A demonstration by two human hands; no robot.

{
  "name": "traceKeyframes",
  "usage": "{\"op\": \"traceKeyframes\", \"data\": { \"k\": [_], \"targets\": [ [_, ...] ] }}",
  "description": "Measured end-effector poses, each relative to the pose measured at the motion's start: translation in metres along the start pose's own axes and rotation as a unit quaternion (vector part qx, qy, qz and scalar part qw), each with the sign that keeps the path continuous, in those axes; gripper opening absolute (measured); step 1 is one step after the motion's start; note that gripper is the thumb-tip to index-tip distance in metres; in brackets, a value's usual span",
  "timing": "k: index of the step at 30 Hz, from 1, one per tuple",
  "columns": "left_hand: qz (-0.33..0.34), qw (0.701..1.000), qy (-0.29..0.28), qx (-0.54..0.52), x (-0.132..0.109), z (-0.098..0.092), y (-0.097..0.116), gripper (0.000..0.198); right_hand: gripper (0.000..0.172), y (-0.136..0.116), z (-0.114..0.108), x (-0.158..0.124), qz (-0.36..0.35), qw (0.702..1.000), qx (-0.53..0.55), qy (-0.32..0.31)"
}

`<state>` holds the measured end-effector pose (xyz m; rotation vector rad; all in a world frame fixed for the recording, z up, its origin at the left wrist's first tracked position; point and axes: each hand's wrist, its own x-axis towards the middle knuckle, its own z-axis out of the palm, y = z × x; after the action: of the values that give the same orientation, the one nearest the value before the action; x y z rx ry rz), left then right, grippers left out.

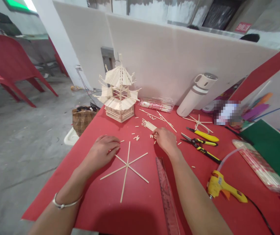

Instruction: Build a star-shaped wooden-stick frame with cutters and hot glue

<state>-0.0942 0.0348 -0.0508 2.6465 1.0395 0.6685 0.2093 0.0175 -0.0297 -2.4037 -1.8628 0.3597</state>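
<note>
My left hand [103, 151] rests on the red tabletop with fingers loosely bent and thumb apart, holding nothing I can see. Close to its fingertips is one tip of a flat six-armed star of thin wooden sticks [127, 165]. My right hand [165, 139] has its fingertips closed at the near end of a small bundle of wooden sticks [149, 124]; the fingers partly hide that end. Short cut stick pieces [137, 138] lie scattered between the hands. A clear ruler [165, 192] lies beside my right forearm.
A pagoda model of sticks [120, 98] stands at the back left. At the right are a white thermos [196, 94], yellow-handled pliers [205, 135], black-and-yellow cutters [198, 145], a yellow glue gun [224, 187] and packed sticks [259, 164]. A partition [154, 55] borders the back.
</note>
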Motion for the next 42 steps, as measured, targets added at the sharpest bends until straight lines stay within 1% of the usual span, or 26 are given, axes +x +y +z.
{"op": "traceKeyframes", "data": {
  "k": [3,7,11,16,20,26,34,36,37,38,39,40,41,42],
  "targets": [
    [0.006,1.000,-0.006,0.006,0.000,0.000,0.000,0.030,0.022,0.000,-0.001,0.002,-0.026,1.000,0.010,-0.009],
    [0.005,1.000,-0.006,0.004,-0.001,-0.001,0.001,0.031,0.019,0.000,0.001,0.006,-0.033,0.999,0.013,-0.016],
    [-0.001,1.000,-0.007,-0.003,-0.001,-0.001,0.001,0.031,0.020,-0.002,0.006,0.007,-0.034,0.999,0.005,-0.011],
    [0.001,1.000,-0.005,-0.017,0.000,-0.001,0.002,0.030,0.023,-0.004,0.008,0.004,-0.054,0.998,-0.026,0.003],
    [0.000,1.000,0.001,-0.031,0.001,0.000,0.002,0.030,0.027,-0.008,0.005,0.004,-0.074,0.996,-0.055,-0.008],
    [0.010,1.000,0.002,-0.021,0.002,0.002,0.002,0.032,0.030,-0.019,-0.003,0.006,-0.089,0.993,-0.077,-0.030],
    [0.002,0.999,0.010,-0.040,0.003,0.000,0.006,0.032,0.018,-0.030,0.002,0.001,-0.098,0.994,-0.029,-0.035],
    [-0.010,0.997,0.020,-0.073,0.002,-0.001,0.009,0.029,0.018,-0.031,0.001,-0.004,-0.100,0.995,-0.009,-0.028],
    [-0.030,0.994,0.028,-0.105,0.002,-0.001,0.012,0.027,0.018,-0.033,0.000,-0.009,-0.102,0.995,0.003,-0.023],
    [-0.061,0.986,0.038,-0.153,0.002,-0.001,0.017,0.024,0.019,-0.035,-0.002,-0.014,-0.105,0.994,0.018,-0.017],
    [-0.105,0.970,0.047,-0.215,0.002,-0.001,0.023,0.023,0.020,-0.039,-0.004,-0.021,-0.111,0.993,0.032,-0.011],
    [-0.157,0.942,0.057,-0.292,0.003,-0.001,0.028,0.025,0.022,-0.045,-0.006,-0.029,-0.122,0.991,0.052,-0.003],
    [-0.209,0.899,0.064,-0.379,0.004,0.000,0.034,0.030,0.023,-0.051,-0.007,-0.037,-0.137,0.988,0.073,0.007],
    [-0.252,0.845,0.069,-0.467,0.005,0.001,0.039,0.035,0.024,-0.059,-0.008,-0.046,-0.158,0.983,0.097,0.017]
  ]
}}
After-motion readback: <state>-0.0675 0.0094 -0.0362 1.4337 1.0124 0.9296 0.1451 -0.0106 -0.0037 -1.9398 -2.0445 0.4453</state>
